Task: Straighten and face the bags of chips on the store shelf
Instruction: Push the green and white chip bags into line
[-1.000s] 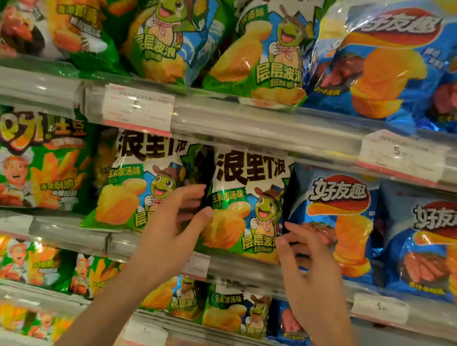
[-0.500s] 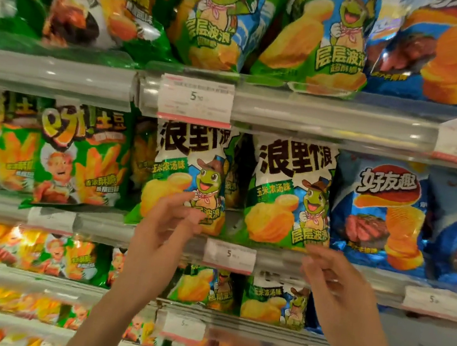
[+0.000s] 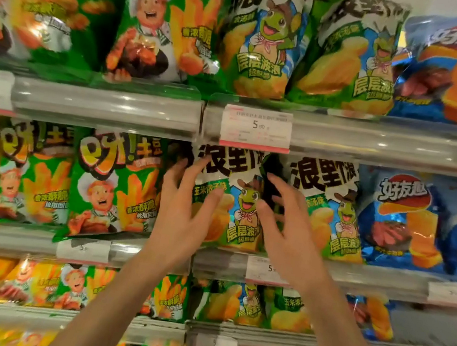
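Most bags across the shelves (image 3: 106, 107) already stand upright with fronts outward; the middle row's turtle-print bag (image 3: 242, 204) looks like the one in hand, so the job seems partly done. Its glossy, puffed foil crinkles. The left hand (image 3: 182, 213) lies spread on its left edge; the right hand (image 3: 287, 226), fingers loosely spread, touches its right edge, neither gripping.

A green-and-white turtle bag (image 3: 235, 200) stands upright on the middle shelf (image 3: 354, 276), face forward, between the left hand (image 3: 183, 210) and right hand (image 3: 287, 226), whose fingers touch its two side edges. Just right of the right hand stands a second turtle bag (image 3: 334, 212), also upright and facing out.
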`<state>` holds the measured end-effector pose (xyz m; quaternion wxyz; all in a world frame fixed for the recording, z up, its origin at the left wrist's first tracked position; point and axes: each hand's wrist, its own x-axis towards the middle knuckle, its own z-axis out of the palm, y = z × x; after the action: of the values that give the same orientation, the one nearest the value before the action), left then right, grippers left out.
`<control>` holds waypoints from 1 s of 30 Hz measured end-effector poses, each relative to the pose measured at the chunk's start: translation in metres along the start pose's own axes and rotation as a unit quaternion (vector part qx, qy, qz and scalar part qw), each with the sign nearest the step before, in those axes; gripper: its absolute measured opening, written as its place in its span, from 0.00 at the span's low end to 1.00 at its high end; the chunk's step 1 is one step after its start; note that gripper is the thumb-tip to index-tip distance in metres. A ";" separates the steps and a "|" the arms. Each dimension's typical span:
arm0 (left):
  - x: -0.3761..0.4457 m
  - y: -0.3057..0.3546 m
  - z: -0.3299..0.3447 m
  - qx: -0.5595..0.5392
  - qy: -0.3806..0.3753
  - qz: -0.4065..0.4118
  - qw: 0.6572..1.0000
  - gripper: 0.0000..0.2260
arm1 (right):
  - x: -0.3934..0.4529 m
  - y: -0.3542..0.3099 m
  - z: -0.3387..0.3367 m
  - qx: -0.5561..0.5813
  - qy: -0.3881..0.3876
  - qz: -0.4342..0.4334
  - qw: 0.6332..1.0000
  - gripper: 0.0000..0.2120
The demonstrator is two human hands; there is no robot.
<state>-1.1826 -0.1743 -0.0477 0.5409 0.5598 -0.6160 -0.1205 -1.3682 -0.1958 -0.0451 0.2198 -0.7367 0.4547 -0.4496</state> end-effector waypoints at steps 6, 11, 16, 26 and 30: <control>0.031 -0.012 0.018 0.009 0.002 0.002 1.000 0.25 | 0.038 -0.007 0.020 0.027 -0.036 0.001 0.999 0.27; 0.031 -0.015 0.027 -0.018 0.033 0.012 0.999 0.26 | 0.041 -0.002 0.021 0.018 -0.006 -0.026 0.999 0.28; 0.037 -0.015 0.036 -0.037 0.032 0.009 0.999 0.26 | 0.047 0.003 0.015 0.010 0.004 -0.022 1.000 0.28; 0.032 -0.023 0.035 -0.049 -0.009 0.017 0.999 0.26 | 0.037 0.008 0.012 0.010 -0.014 -0.019 1.000 0.30; 0.026 -0.024 0.033 -0.069 -0.013 0.028 0.997 0.26 | 0.032 0.014 0.016 0.046 -0.007 -0.012 0.999 0.32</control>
<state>-1.1902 -0.2192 -0.0649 0.5733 0.5022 -0.6287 -0.1545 -1.3553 -0.2319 -0.0478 0.2511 -0.7347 0.4228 -0.4673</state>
